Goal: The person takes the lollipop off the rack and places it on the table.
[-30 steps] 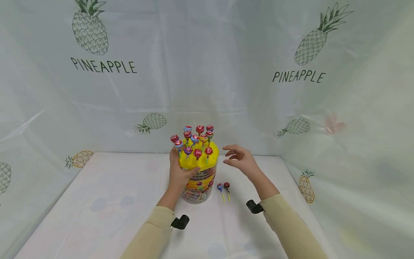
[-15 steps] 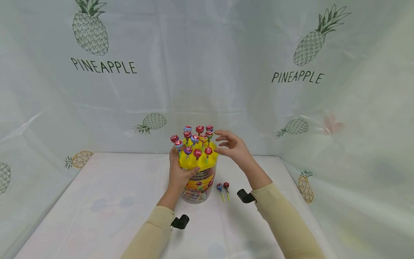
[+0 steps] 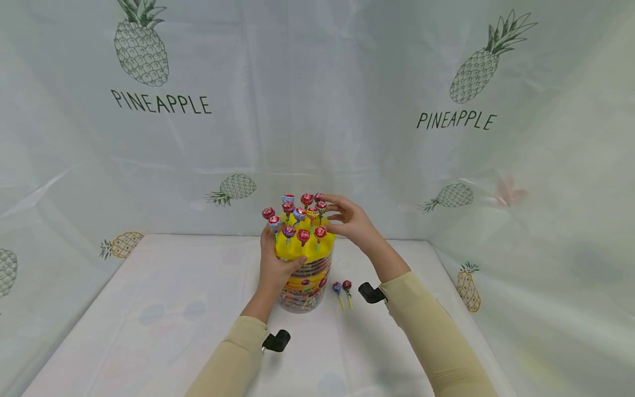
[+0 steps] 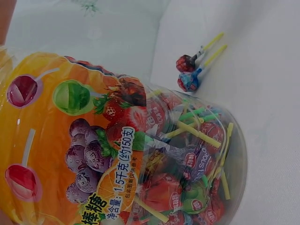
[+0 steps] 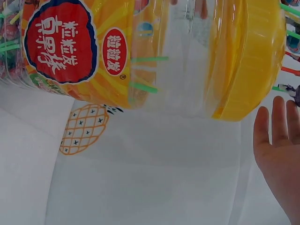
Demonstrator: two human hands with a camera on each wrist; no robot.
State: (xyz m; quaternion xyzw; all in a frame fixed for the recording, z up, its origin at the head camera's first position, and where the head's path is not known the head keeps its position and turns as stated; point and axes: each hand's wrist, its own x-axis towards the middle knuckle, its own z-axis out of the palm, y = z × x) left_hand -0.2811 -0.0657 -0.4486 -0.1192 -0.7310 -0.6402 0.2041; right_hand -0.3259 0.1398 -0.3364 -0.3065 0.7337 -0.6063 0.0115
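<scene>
A clear plastic lollipop jar [image 3: 303, 300] with a yellow and orange fruit-printed label stands upright on the table. Several wrapped lollipops [image 3: 303, 236] stick up from its yellow lid [image 3: 313, 252]. My left hand [image 3: 274, 264] grips the jar at the lid from the left, thumb across the front; its other fingers are mostly hidden behind. On the right side, my right hand [image 3: 349, 220] reaches to the lid's edge. Its index fingertip is at the red lollipop [image 3: 318, 197] at the back right, and its thumb is lower, near the front-right lollipop [image 3: 319, 232].
Two loose lollipops, one blue and red [image 3: 337, 287] and one dark red [image 3: 347, 285], lie on the white table [image 3: 198, 320] right of the jar. A pineapple-printed sheet [image 3: 327, 110] hangs behind and along the sides. Each wrist wears a black camera [image 3: 276, 340].
My right hand has moved left to the lollipops on the lid, and the back-right lollipop has shifted slightly left. My left hand keeps its grip on the jar.
</scene>
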